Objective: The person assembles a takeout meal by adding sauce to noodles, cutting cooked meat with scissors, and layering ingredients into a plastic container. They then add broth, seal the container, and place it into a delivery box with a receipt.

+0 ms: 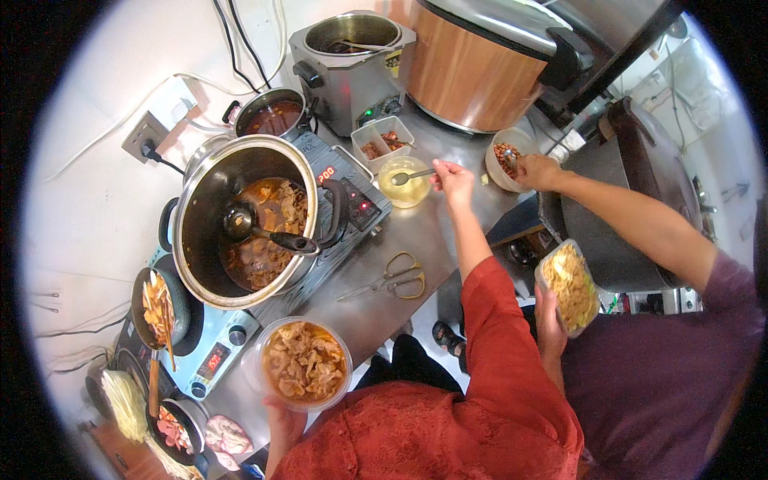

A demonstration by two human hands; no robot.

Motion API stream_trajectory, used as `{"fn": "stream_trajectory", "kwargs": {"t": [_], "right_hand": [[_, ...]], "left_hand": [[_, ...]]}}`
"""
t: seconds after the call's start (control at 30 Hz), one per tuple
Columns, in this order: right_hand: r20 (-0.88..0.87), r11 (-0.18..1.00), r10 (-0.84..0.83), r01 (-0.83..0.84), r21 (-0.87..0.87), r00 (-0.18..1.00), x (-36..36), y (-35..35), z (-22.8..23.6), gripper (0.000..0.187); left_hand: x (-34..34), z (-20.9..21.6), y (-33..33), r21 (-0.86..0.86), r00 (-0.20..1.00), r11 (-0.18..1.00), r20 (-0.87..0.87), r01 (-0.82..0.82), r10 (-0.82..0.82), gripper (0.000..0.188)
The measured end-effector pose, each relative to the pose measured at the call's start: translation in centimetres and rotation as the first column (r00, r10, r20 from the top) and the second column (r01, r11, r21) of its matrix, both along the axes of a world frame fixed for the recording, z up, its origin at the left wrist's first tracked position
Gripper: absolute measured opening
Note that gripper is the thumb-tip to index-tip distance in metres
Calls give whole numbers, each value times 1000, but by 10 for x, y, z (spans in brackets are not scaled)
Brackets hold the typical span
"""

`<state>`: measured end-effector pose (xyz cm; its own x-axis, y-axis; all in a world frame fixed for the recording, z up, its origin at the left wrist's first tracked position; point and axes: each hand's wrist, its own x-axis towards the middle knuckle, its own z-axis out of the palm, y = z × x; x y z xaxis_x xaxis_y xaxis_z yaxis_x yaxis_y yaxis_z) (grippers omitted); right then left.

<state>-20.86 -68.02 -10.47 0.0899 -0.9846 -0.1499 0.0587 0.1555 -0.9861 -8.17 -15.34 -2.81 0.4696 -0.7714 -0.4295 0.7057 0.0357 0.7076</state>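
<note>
My left hand (283, 422) holds a round clear plastic bowl (347, 382) from below, near the table's front edge. Sliced cooked meat (304, 360) in orange-brown sauce fills it. My right hand (454, 182) is closed on the handle of a small spoon (416, 174). The spoon's bowl is over a round tub (404, 205) with something pale yellow in it. Left of the tub, a large steel pot (181, 248) of meat stew stands with a black ladle (240, 221) in it. Scissors (400, 282) with gold-coloured handles lie on the steel table between my arms.
A co-worker's hand (538, 171) spoons in a tub (501, 178) of reddish-brown bits; their other hand holds a rectangular container (590, 320) of food. Behind are a divided box (370, 134), a steel cooker (324, 96) and a wood-patterned rice cooker (472, 72). Pans stand at left.
</note>
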Motion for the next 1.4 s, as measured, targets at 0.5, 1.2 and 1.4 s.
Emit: {"fn": "stream_trajectory", "kwargs": {"t": [0.5, 1.2, 1.4], "right_hand": [[-169, 976, 219, -218, 23, 961, 6, -8, -7, 20], [-176, 924, 354, -372, -85, 919, -11, -15, -32, 14], [-64, 959, 278, -273, 83, 958, -15, -16, -13, 17]], "left_hand": [[-12, 4, -36, 44, 1000, 999, -11, 15, -15, 111], [-24, 2, -89, 99, 983, 980, 35, 174, -178, 109], [-24, -3, -107, 67, 983, 983, 60, 170, -174, 110]]}}
